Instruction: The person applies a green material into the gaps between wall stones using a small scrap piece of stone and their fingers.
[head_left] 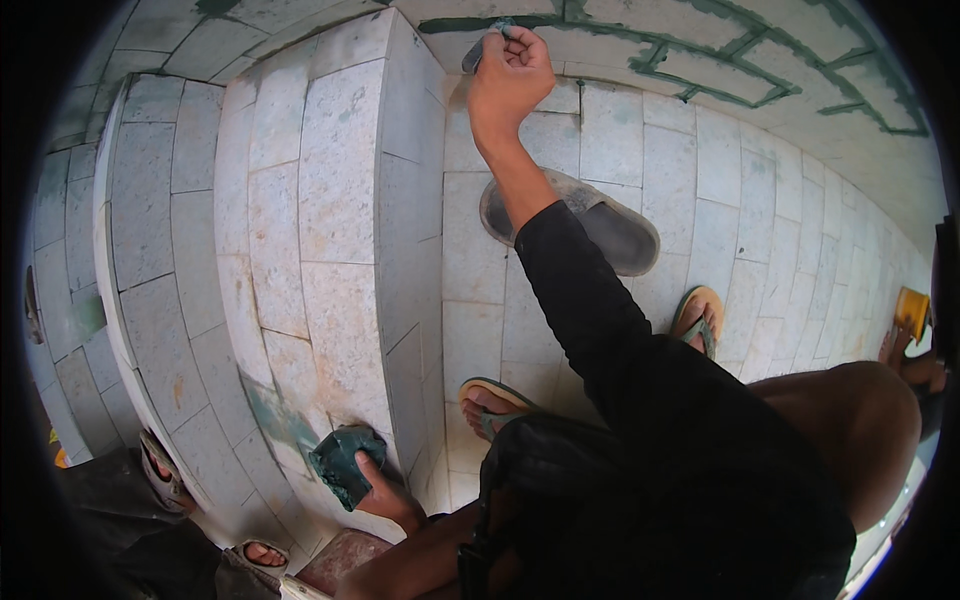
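Note:
My right hand (512,78) is raised at the base of the wall, its fingers pinched round a small grey flat blade (472,57) with green paste at its edge. It is next to a line of dark green grout (460,25) on the wall. Low at the left, my left hand (385,492) grips a dark green, paste-covered pad (347,463) over the pale tiled step. My thumb lies on top of the pad; the other fingers are hidden beneath it. More green joints (735,45) run across the pale wall at the upper right.
A loose dark slipper (615,235) lies on the tiled floor under my right forearm. My feet are in flip-flops (700,315). Another person's dark trousers (110,520) and sandals show at the lower left. Someone else is near a yellow object (911,308) at far right.

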Available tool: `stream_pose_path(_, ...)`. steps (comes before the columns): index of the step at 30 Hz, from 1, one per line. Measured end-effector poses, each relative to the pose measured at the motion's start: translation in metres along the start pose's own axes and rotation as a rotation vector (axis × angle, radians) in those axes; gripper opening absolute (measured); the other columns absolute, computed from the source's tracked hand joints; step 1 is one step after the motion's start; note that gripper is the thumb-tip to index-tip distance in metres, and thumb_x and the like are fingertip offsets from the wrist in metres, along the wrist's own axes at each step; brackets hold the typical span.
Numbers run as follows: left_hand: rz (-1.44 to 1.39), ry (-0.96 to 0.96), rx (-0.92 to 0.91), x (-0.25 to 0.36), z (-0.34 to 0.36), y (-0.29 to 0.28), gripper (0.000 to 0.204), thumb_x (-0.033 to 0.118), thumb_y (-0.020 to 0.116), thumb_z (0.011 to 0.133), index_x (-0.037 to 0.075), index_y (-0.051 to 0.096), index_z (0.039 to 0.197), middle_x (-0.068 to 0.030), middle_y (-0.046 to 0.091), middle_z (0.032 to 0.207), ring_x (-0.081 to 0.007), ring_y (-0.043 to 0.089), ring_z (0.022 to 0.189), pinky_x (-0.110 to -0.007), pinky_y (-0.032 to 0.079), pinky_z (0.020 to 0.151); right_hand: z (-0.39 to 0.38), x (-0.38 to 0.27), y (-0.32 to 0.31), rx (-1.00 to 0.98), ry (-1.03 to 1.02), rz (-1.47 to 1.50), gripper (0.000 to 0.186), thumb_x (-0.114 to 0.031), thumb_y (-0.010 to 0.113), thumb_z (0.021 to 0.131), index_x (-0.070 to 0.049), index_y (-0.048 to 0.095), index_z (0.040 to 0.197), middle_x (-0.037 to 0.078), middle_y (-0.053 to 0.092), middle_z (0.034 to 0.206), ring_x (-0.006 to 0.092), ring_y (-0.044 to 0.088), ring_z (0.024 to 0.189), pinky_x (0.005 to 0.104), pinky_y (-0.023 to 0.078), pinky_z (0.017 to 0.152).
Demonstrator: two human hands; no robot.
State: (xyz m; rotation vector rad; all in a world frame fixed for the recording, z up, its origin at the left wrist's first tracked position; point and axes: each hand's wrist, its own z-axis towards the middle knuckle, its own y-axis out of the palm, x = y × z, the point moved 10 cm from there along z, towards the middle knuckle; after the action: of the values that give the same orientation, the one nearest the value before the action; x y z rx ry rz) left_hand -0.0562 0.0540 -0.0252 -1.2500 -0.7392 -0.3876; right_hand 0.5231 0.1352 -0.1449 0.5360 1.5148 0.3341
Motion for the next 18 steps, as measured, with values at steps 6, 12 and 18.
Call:
stream_pose_path(6,-0.022,-0.002,-0.034,0.002,0.001,0.002,0.048,0.021,0.067,0.102,-0.012,0.057,0.135,-0.0201,0.066,0.132,-0.0294,0.063,0.118,-0.041,0.046,0.107,-0.019,0.025,0.028,-0.057,-0.097,-0.121,0.018,-0.002,0.072,0.087,0.005,0.065,0.102,0.008,0.065,0.081,0.0142,0.06,0.068,0.0297,0.051,0.065)
stream_pose_path(12,0.079,-0.015,-0.033,0.012,-0.001,0.003,0.046,0.02,0.066,0.103,-0.013,0.057,0.134,-0.0202,0.066,0.131,-0.0291,0.064,0.116,-0.041,0.047,0.106,-0.023,0.032,0.031,-0.186,-0.15,-0.293,0.021,-0.003,0.075,0.084,0.006,0.066,0.101,0.009,0.066,0.083,0.0164,0.06,0.069,0.0306,0.051,0.066)
stream_pose_path(18,-0.109,0.016,0.011,0.004,-0.001,0.0,0.043,0.014,0.066,0.102,-0.013,0.056,0.134,-0.0196,0.066,0.132,-0.0277,0.063,0.116,-0.04,0.048,0.105,-0.025,0.021,0.004,-0.225,0.023,-0.214,0.026,-0.006,0.076,0.085,0.006,0.065,0.105,0.011,0.069,0.086,0.0164,0.064,0.073,0.0302,0.053,0.065)
